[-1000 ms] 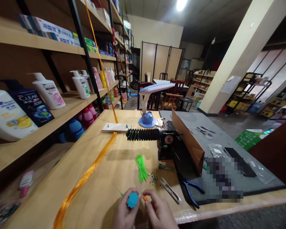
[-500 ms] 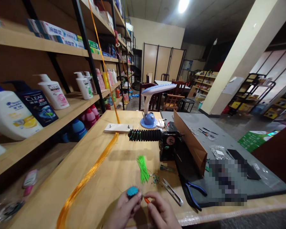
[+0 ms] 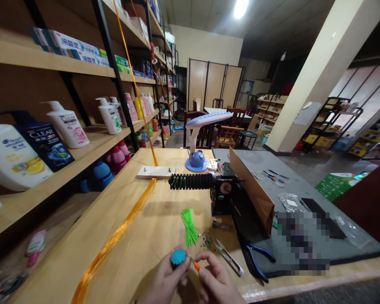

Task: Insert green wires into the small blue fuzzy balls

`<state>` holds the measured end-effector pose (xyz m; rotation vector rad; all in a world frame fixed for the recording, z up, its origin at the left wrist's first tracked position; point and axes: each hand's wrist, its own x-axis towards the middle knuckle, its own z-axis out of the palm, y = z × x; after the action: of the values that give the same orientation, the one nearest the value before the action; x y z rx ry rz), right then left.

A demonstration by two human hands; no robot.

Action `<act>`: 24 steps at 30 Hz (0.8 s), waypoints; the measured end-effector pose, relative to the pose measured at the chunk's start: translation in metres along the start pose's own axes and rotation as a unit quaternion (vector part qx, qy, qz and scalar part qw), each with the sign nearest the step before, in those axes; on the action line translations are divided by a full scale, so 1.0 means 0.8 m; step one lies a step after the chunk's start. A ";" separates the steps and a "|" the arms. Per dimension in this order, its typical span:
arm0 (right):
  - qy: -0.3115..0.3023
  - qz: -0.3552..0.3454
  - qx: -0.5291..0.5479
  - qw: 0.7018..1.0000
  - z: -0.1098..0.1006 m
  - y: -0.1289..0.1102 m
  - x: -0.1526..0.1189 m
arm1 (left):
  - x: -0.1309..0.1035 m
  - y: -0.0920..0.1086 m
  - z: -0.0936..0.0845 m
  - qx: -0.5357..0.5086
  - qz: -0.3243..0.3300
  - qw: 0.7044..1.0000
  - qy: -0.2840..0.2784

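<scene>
My left hand (image 3: 165, 279) is closed around a round, bright blue piece with a bumpy top (image 3: 178, 256), above the front of the table. In my right hand (image 3: 218, 280) a small tool with an orange handle (image 3: 196, 265) is pinched, its thin tip pointing at my left fingertips. Whether the tip touches anything there is too small to make out. Just beyond my hands lie a bundle of bright green strands (image 3: 189, 228) and a scatter of tiny beads (image 3: 206, 240). Thread snips (image 3: 229, 258) rest to the right of my right hand.
Blue-handled pliers (image 3: 258, 261) lie at the right, by a grey mat (image 3: 291, 177). Behind stand a black ridged roller (image 3: 193, 180) on its machine, a cardboard sheet (image 3: 253, 190) and a blue lamp (image 3: 196, 160). Orange threads (image 3: 114, 236) cross the left; shelves (image 3: 63, 160) flank the table.
The blue piece has turned so that more of its top faces me. The orange-handled tool has shifted slightly right. The whole view has moved a little.
</scene>
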<state>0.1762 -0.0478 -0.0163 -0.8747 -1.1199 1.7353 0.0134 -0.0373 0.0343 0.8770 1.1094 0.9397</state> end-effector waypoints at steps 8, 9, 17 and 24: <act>0.031 0.034 0.065 0.997 0.002 0.029 0.007 | -0.001 -0.023 0.003 -0.041 -0.009 0.999 -0.004; 0.031 0.030 0.063 0.997 0.002 0.029 0.007 | 0.000 -0.023 0.002 -0.040 -0.013 0.999 -0.007; 0.052 0.035 0.102 0.993 0.012 0.025 0.006 | -0.001 -0.028 0.001 0.006 -0.009 1.000 -0.006; 0.048 0.021 0.057 0.997 0.012 0.023 0.005 | 0.004 -0.029 0.002 -0.076 -0.034 0.997 -0.006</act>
<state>0.1609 -0.0515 -0.0300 -0.9059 -0.9375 1.7544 0.0193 -0.0429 0.0125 0.7159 1.0367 0.9483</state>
